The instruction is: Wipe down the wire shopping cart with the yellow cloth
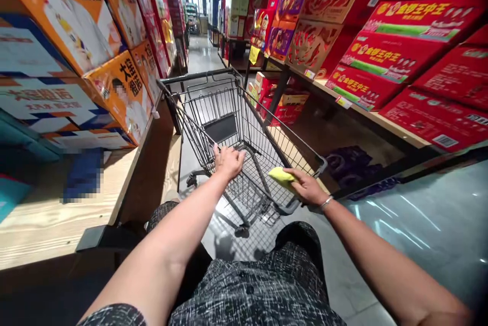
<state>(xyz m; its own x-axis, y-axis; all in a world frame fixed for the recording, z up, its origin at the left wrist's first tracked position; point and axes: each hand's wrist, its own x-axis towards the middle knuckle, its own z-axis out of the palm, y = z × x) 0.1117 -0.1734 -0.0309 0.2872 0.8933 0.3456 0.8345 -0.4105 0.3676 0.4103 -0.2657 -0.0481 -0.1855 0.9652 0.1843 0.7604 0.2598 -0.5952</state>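
Both hands on cart (229, 112) — L hand (229, 160); R hand (307, 186) w/ yellow cloth (281, 177).

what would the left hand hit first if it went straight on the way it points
Likely the cart itself: the left hand lies on its near rim, fingers pointing forward into the basket, so the wire bottom or far wall comes first. Depth is unclear.

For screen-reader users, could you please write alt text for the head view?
A person's left hand grips the near rim of a wire shopping cart in a shop aisle; the right hand holds a yellow cloth against it. Orange boxes line the left shelves, red boxes the right.
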